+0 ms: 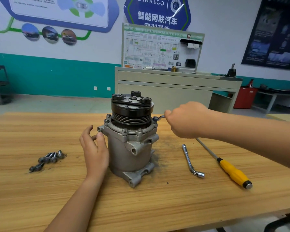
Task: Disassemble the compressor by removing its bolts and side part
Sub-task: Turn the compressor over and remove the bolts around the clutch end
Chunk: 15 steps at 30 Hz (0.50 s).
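Left grip, nearest the lens, braces with loosely spread fingers against the upright compressor at mid-table. Right grip, curled tight round a small wrench, sits just right of the flange. The wrench's shaft runs leftward from it onto a flange bolt, likely the next to be loosened. Loose bolts lie well left.

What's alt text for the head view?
Right hand holds a wrench on a flange bolt of an upright compressor on a table; left hand touches its body. Loose bolts lie left, L-shaped socket wrench and yellow-handled screwdriver right.
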Each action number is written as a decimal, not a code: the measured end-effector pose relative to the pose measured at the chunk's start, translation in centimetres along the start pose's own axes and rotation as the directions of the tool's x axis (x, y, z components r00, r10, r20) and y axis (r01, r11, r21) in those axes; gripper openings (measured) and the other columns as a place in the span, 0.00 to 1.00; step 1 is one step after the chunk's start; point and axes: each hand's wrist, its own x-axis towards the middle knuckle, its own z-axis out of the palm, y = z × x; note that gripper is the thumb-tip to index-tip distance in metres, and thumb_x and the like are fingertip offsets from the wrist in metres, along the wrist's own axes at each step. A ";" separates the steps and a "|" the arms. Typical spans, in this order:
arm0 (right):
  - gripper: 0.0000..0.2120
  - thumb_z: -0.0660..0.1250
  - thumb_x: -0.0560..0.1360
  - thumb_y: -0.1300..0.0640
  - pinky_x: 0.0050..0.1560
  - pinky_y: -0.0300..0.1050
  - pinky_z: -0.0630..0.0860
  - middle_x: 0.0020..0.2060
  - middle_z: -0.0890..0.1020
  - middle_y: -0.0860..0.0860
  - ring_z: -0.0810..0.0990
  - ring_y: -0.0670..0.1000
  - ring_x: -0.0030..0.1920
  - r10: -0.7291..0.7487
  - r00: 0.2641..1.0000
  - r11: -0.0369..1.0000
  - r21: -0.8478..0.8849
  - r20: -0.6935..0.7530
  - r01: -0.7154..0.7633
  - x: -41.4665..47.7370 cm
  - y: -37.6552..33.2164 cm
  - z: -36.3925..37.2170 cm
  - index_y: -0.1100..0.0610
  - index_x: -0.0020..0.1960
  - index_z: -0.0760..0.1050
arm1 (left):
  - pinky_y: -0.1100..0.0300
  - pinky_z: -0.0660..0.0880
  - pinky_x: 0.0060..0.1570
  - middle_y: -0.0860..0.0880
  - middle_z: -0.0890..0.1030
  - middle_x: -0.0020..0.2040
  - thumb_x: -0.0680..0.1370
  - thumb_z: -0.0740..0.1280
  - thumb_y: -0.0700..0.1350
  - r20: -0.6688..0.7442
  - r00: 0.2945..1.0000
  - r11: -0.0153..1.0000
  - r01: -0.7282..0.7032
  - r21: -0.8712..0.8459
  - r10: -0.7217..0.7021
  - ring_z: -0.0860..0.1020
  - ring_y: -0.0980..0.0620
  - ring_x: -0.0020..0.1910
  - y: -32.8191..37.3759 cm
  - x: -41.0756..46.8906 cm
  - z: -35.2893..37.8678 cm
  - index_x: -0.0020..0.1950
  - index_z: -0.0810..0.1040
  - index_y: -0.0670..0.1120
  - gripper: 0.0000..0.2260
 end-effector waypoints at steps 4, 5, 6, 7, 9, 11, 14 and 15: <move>0.09 0.52 0.78 0.57 0.24 0.41 0.60 0.28 0.67 0.49 0.66 0.48 0.27 -0.034 0.999 0.999 -0.034 0.008 0.035 0.2 0.5 -0.2 0.58 0.56 0.65 | 0.80 0.58 0.49 0.44 0.64 0.68 0.82 0.55 0.43 0.001 1.000 1.000 0.008 -0.010 -0.008 0.62 0.64 0.58 0.2 0.0 -0.1 0.70 0.63 0.41 0.17; 0.08 0.52 0.78 0.58 0.23 0.41 0.60 0.28 0.67 0.50 0.65 0.48 0.26 -0.046 0.999 0.998 -0.053 0.007 0.046 0.2 0.7 -0.1 0.58 0.55 0.65 | 0.80 0.58 0.48 0.44 0.64 0.68 0.82 0.55 0.43 -0.001 1.000 1.000 0.007 -0.013 -0.007 0.62 0.65 0.57 0.2 0.0 -0.1 0.70 0.63 0.41 0.17; 0.08 0.52 0.78 0.60 0.23 0.41 0.59 0.27 0.67 0.50 0.65 0.48 0.25 -0.060 0.998 0.994 -0.086 0.004 0.060 0.2 0.9 0.1 0.59 0.55 0.64 | 0.82 0.58 0.47 0.44 0.64 0.68 0.82 0.55 0.43 -0.002 1.000 1.000 0.005 -0.017 -0.005 0.62 0.66 0.56 0.2 0.0 -0.2 0.70 0.63 0.41 0.17; 0.08 0.52 0.78 0.62 0.23 0.41 0.58 0.26 0.66 0.50 0.64 0.48 0.25 -0.076 0.997 0.989 -0.128 0.001 0.075 0.3 1.1 0.3 0.60 0.56 0.64 | 0.83 0.58 0.46 0.44 0.64 0.68 0.82 0.55 0.43 -0.002 1.000 1.000 0.003 -0.019 -0.003 0.62 0.67 0.55 0.3 0.0 -0.2 0.70 0.63 0.41 0.17; 0.11 0.54 0.78 0.65 0.23 0.40 0.57 0.26 0.66 0.49 0.63 0.48 0.24 -0.093 0.996 0.977 -0.194 0.003 0.091 0.7 1.6 0.7 0.61 0.59 0.63 | 0.85 0.57 0.46 0.44 0.64 0.68 0.82 0.54 0.43 0.006 1.000 1.000 0.001 -0.021 -0.001 0.61 0.69 0.55 0.2 0.0 -0.2 0.70 0.63 0.40 0.17; 0.11 0.56 0.77 0.66 0.23 0.40 0.56 0.27 0.65 0.49 0.63 0.48 0.24 -0.061 0.998 0.979 -0.196 -0.021 0.056 1.8 2.1 1.3 0.61 0.59 0.64 | 0.86 0.56 0.45 0.45 0.64 0.67 0.82 0.54 0.44 0.013 1.000 1.000 0.004 -0.024 -0.003 0.61 0.69 0.55 0.0 0.1 -0.1 0.71 0.63 0.41 0.18; 0.12 0.56 0.77 0.67 0.27 0.42 0.62 0.33 0.73 0.51 0.72 0.51 0.31 0.005 0.990 0.996 -0.086 -0.143 -0.018 4.5 2.4 2.4 0.59 0.59 0.65 | 0.87 0.56 0.45 0.45 0.64 0.68 0.82 0.54 0.44 0.031 0.999 1.000 0.016 -0.021 -0.015 0.61 0.70 0.54 -0.1 0.2 0.3 0.71 0.62 0.41 0.18; 0.13 0.56 0.77 0.67 0.31 0.42 0.65 0.41 0.77 0.53 0.76 0.53 0.39 0.004 0.979 0.999 -0.034 -0.206 -0.011 5.5 2.2 2.9 0.59 0.60 0.66 | 0.87 0.56 0.45 0.45 0.64 0.68 0.82 0.54 0.44 0.040 0.999 1.000 0.021 -0.017 -0.021 0.61 0.70 0.54 -0.3 0.2 0.3 0.71 0.62 0.40 0.18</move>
